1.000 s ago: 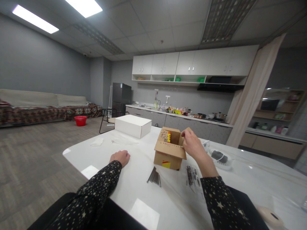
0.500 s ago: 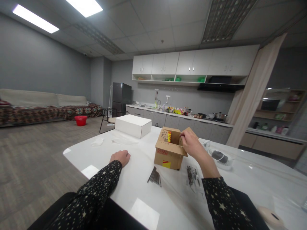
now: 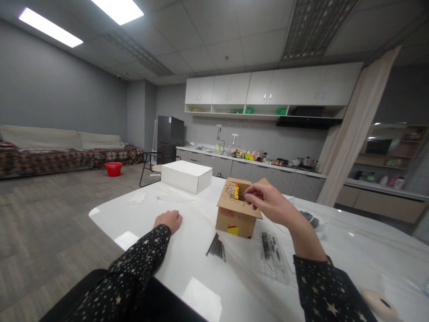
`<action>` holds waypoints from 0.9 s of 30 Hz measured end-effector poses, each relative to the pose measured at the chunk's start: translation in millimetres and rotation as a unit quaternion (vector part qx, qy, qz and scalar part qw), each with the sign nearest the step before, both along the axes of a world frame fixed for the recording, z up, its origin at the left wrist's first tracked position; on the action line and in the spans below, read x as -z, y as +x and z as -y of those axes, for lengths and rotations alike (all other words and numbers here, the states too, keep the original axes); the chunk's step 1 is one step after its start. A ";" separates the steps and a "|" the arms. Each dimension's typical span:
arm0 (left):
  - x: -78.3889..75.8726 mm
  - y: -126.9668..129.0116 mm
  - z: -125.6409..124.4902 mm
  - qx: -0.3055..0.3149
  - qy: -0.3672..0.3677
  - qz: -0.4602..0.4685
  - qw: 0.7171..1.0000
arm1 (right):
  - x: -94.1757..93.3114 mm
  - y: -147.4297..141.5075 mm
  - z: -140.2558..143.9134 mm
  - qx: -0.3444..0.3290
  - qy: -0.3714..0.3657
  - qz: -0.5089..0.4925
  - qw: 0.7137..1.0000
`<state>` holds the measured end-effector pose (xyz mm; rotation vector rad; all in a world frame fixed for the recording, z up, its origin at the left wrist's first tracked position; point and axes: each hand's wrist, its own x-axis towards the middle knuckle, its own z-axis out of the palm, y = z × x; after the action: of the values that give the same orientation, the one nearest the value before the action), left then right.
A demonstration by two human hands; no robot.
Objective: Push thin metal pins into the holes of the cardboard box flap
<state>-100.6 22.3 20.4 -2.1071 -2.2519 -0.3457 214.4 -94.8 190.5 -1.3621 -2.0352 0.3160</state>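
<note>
Though blurred, right hand (image 3: 268,203) pinches a nail (image 3: 245,202) (box (image 3: 234,214) below).

The right hand (image 3: 268,203) is lifting out of the open cardboard box (image 3: 236,214) and drifting leftward over its near flap, where 1 second ago it was sitting at the box's right rim with its fingers dipped inside. It is now pinching a thin dark nail (image 3: 245,202) between thumb and forefinger, and the forearm is rising clear of the clear plastic bag of nails (image 3: 271,250).
</note>
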 end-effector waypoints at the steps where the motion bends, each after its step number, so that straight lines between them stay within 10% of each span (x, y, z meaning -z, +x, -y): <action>1: 0.3 -0.1 -0.3 0.000 0.000 0.000 1.000 | -0.7 -1.1 2.6 -0.018 -0.015 -0.005 1.000; 19: 1.5 -1.9 -0.6 -0.002 -0.001 -0.007 1.000 | 8.9 -29.1 16.9 -0.114 -0.107 0.128 0.979; 27: 2.5 -2.6 -1.2 0.001 0.004 -0.006 1.000 | 71.2 -51.7 22.4 -0.073 -0.038 0.267 0.960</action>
<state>-103.3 23.6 17.9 -2.1018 -2.2384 -0.3395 162.7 -117.2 119.3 -1.4605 -2.5966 0.0925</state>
